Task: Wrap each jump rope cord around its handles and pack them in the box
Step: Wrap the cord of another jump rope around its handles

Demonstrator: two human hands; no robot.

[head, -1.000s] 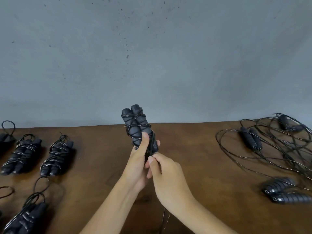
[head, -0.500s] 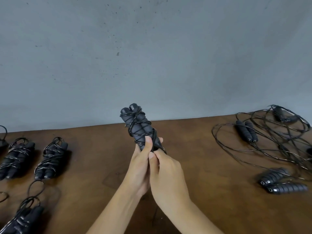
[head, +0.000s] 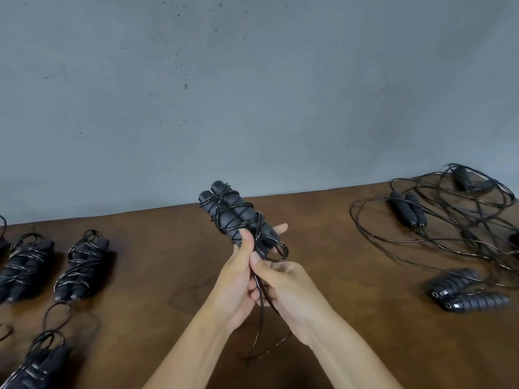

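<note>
My left hand (head: 237, 279) grips the lower end of two black jump rope handles (head: 233, 211), held together and tilted up to the left above the brown table (head: 157, 248). Black cord is wound around them in several crossing turns. My right hand (head: 286, 290) pinches the loose cord (head: 261, 313) just below the handles; the rest of it hangs down in a loop toward the table. No box is in view.
Several wrapped jump ropes (head: 81, 265) lie on the left of the table. On the right is a tangle of unwrapped cords (head: 438, 228) with several loose handle pairs (head: 407, 209), two more handles (head: 466, 293) nearer. A grey wall (head: 252, 94) stands behind.
The handles have tilted further left. My right hand has slid down from the bundle, drawing a length of cord out below it. The view has shifted right.
</note>
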